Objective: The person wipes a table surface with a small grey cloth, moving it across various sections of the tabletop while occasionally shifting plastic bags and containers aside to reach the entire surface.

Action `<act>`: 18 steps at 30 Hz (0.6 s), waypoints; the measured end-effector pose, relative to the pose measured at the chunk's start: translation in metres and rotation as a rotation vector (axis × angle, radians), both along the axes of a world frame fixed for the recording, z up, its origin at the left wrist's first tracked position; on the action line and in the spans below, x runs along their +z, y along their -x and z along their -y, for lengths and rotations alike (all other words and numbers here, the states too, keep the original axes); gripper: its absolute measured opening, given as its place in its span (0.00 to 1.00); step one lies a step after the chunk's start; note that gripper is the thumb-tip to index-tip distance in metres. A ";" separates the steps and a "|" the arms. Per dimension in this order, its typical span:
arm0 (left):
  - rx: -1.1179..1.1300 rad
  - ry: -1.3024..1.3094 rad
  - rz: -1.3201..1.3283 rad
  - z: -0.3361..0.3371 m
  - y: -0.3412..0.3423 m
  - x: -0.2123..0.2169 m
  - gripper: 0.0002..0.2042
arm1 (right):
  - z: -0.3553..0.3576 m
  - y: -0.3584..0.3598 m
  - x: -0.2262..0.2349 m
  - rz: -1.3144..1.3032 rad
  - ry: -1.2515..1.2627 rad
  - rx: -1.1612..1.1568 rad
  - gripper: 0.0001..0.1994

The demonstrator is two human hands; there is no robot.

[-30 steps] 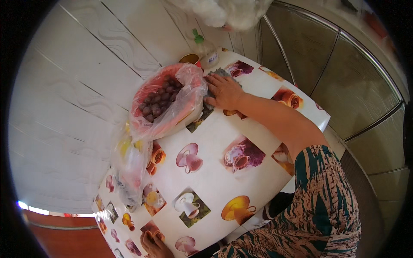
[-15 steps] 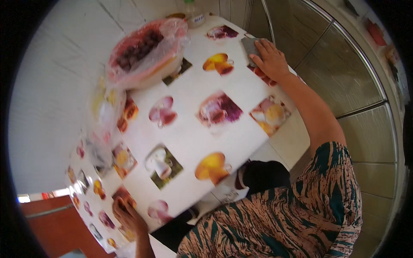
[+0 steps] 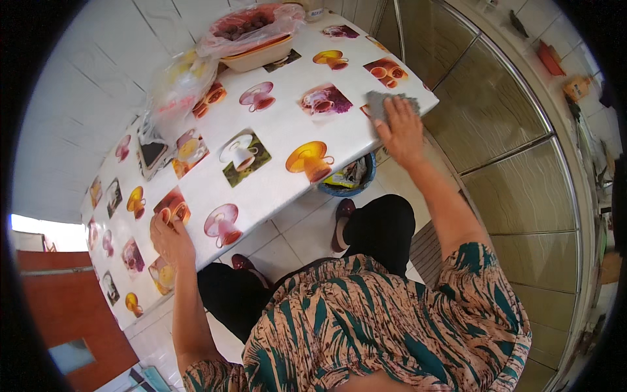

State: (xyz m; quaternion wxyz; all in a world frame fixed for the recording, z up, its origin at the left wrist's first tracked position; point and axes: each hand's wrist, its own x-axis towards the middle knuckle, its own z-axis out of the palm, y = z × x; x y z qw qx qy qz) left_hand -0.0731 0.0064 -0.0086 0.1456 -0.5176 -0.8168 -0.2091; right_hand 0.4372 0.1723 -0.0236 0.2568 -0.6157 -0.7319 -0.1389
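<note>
My right hand point(image 3: 403, 134) presses a grey cleaning cloth point(image 3: 375, 104) against the tabletop near the right end, its fingers lying over the cloth. Under it is a white tablecloth point(image 3: 281, 121) printed with coloured cups and saucers. My left hand point(image 3: 173, 242) rests on the near left part of the table with its fingers apart, holding nothing. The cloth covers one of the printed pictures in part.
Toward the back stands a beige basin point(image 3: 258, 55) lined with a pink plastic bag point(image 3: 219, 46), with dark round fruit inside. A clear bag point(image 3: 176, 91) and a dark tablet-like object point(image 3: 153, 155) lie along the wall side. Below the table edge sits a blue bucket point(image 3: 371, 175).
My right hand has drawn the grey cloth from the far right corner back toward me along the right end. The view has shifted, and my left hand still rests on the table.
</note>
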 end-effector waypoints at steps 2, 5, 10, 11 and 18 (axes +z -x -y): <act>-0.005 0.010 0.012 0.002 0.002 -0.003 0.21 | 0.030 0.039 -0.002 -0.046 -0.008 0.137 0.30; 0.017 -0.006 0.031 0.001 -0.005 -0.003 0.22 | 0.080 0.113 0.010 -0.133 0.041 0.367 0.31; 0.006 0.006 0.066 -0.001 -0.008 0.001 0.23 | 0.132 0.227 0.011 -0.089 0.193 0.679 0.35; -0.002 0.002 0.064 0.001 -0.006 -0.001 0.23 | 0.133 0.237 0.008 -0.071 0.170 0.752 0.35; -0.253 0.069 0.076 0.019 0.035 0.008 0.20 | 0.101 0.203 0.018 0.152 0.107 0.921 0.37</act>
